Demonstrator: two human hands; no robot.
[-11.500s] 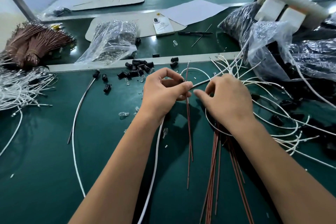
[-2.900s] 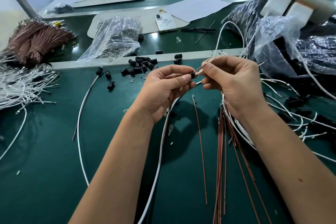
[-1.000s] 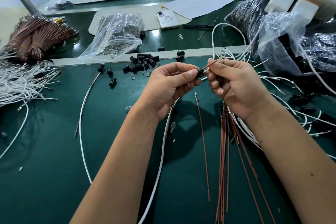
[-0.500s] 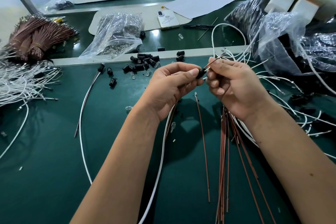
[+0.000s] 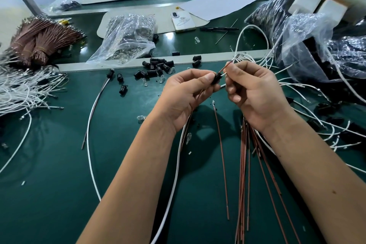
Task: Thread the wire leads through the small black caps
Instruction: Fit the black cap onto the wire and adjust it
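Observation:
My left hand (image 5: pixel 187 95) pinches a small black cap (image 5: pixel 216 78) between thumb and forefinger above the green mat. A brown wire lead (image 5: pixel 224 67) and a white wire lead (image 5: pixel 223 74) stick out of the cap's far end. My right hand (image 5: pixel 255 93) pinches the brown lead just beyond the cap. Below my left hand a white wire (image 5: pixel 174 180) and a thin brown wire trail toward the near edge. Several loose black caps (image 5: pixel 158 67) lie in a heap at the mat's far edge.
Brown wires (image 5: pixel 245 174) lie fanned under my right wrist. White wires pile up at left (image 5: pixel 21 89) and spread at right (image 5: pixel 297 87). Beyond the grey strip lie a clear bag of parts (image 5: pixel 128 39), a phone (image 5: pixel 183 21), brown wire bundles (image 5: pixel 39 39) and black bags (image 5: pixel 336 45).
Over the last second the hands stay almost still. My right fingers have shifted slightly along the brown lead beside the cap. Earlier both hands lifted off the mat with the wires.

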